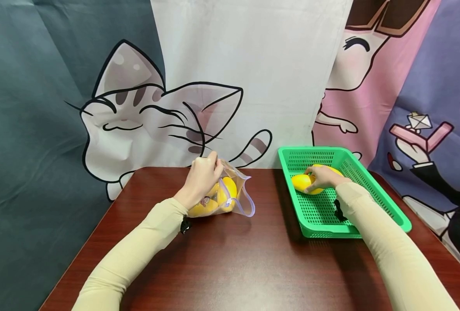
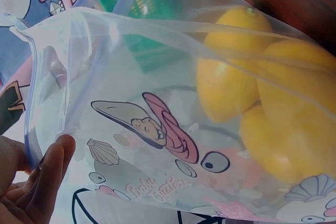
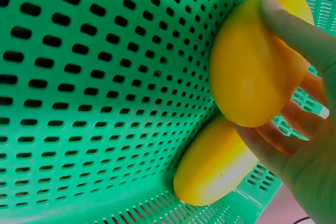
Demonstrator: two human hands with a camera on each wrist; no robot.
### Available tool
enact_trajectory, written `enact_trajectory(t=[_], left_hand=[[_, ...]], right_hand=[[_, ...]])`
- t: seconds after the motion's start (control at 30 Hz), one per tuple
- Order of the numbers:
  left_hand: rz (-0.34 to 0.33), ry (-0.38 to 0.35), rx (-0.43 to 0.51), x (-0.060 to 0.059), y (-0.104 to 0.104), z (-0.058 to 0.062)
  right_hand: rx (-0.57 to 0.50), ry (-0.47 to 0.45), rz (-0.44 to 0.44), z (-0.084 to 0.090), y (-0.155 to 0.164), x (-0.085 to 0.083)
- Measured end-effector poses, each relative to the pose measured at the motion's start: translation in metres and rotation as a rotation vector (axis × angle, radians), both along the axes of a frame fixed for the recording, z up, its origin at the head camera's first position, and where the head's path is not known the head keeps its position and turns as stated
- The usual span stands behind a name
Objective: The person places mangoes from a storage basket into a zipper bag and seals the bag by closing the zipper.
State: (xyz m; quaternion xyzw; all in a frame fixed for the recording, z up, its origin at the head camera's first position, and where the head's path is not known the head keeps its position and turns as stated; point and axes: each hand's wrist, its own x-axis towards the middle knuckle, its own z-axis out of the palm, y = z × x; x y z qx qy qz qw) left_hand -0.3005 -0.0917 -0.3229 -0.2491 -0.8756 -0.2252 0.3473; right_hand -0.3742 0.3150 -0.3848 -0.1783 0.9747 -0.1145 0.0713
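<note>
Curling around a yellow mango [image 3: 252, 72], the right hand [image 1: 324, 177] grips it in a green basket [image 1: 331, 232] near the tabletop's [image 1: 230, 268] far right corner; the left hand [image 1: 203, 173] pinches a clear bag [image 2: 121, 51] toward the far edge.

Left arm [image 1: 137, 250]: we hold it extended forward, slanting inward (cream-sleeved, like its partner).
Left hand [image 1: 200, 178]: we keep fingers bent in a pinch.
Right arm [image 1: 385, 242]: we extend it, slanting inward too.
Right hand [image 1: 324, 177]: we grip, thumb apart from curved fingers.
</note>
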Motion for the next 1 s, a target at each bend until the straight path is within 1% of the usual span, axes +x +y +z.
enact_trajectory(t=[0.2,0.5,0.63,0.83,1.0], left_hand=[[0.005,-0.002,0.001,-0.0002,0.0004,-0.0013],[0.005,-0.007,0.001,0.0001,0.0012,-0.0012],[0.003,-0.006,0.002,0.0006,0.0012,-0.001],[0.0,0.0,0.001,0.0007,0.0012,-0.0007],[-0.002,0.0,0.002,0.0005,0.001,-0.0007]], right_hand=[[0.013,-0.013,0.022,-0.0011,-0.0001,0.0008],[-0.01,-0.039,0.001,-0.0014,-0.0022,0.0049],[-0.034,-0.027,-0.015,-0.0039,-0.0009,0.0063],[-0.062,0.01,-0.015,-0.0059,-0.0003,0.0067],[-0.096,0.039,0.003,-0.0046,-0.0007,0.0068]])
